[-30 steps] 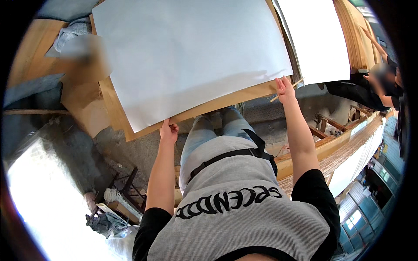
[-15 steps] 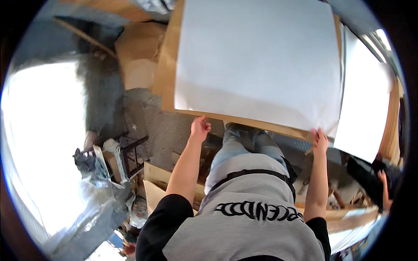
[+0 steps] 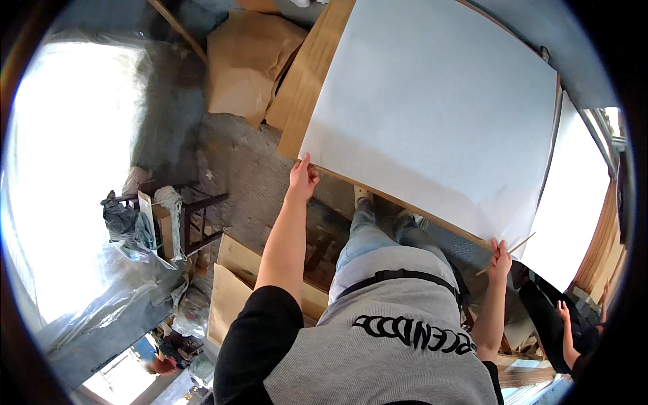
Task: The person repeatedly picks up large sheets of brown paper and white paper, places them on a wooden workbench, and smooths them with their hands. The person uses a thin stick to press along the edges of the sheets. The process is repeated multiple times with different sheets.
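Note:
A large white sheet (image 3: 445,115) lies over a wooden board (image 3: 295,128), whose brown edge shows along the left and near sides. At the sheet's near left corner, my left hand (image 3: 304,178) pinches with thumb and fingers closed on it. Over at the near right corner, my right hand (image 3: 499,258) is closed around a thin tan stick (image 3: 523,243), with its fingertips against the sheet's edge. The stick slants up to the right through the fingers. What lies under the fingertips is partly hidden.
Another white sheet (image 3: 570,196) lies on the right, beside a wooden surface (image 3: 599,233). Brown paper (image 3: 250,64) covers something at the upper left. A dark stand (image 3: 196,216) with rags is left; cardboard (image 3: 233,297) leans near my left arm. Another person's hand (image 3: 564,312) shows lower right.
My left hand has come to the sheet's corner and closed on it. The view has turned, so the sheet and board appear tilted and farther right. The stick in my right hand shows more plainly.

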The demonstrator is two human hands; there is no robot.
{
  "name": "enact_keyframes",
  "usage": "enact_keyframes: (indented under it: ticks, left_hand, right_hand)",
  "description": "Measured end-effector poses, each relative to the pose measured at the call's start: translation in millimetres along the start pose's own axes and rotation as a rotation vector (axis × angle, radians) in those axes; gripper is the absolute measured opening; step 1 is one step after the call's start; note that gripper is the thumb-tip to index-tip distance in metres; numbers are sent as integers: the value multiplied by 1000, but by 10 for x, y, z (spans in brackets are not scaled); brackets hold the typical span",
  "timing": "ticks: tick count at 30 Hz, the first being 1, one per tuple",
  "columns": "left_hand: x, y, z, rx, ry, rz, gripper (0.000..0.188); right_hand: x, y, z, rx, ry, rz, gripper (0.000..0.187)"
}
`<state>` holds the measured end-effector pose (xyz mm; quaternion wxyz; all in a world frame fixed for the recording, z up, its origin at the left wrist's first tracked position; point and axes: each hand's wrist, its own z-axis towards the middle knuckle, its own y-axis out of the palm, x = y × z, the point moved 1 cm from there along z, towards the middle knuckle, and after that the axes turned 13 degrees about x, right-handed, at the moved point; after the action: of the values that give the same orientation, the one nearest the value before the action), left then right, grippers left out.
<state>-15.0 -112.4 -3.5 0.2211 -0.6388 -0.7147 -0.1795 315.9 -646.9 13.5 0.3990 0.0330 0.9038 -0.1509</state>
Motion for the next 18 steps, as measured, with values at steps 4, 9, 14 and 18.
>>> enact_keyframes:
  ticks: [4, 9, 14, 18]
  left_hand:
    - [13, -84, 143, -50, -15, -78, 21]
    - [-9, -97, 181, -84, -30, -122, 17]
    - [2, -186, 224, -124, -38, -163, 13]
    - [19, -144, 191, -68, 30, -137, 10]
  right_hand:
    - [76, -25, -34, 8, -3, -8, 17]
    - [22, 32, -178, -6, 18, -19, 17]
    - [-61, 38, -284, -46, 37, -97, 16]
    - [-95, 176, -499, -7, 60, -54, 18]
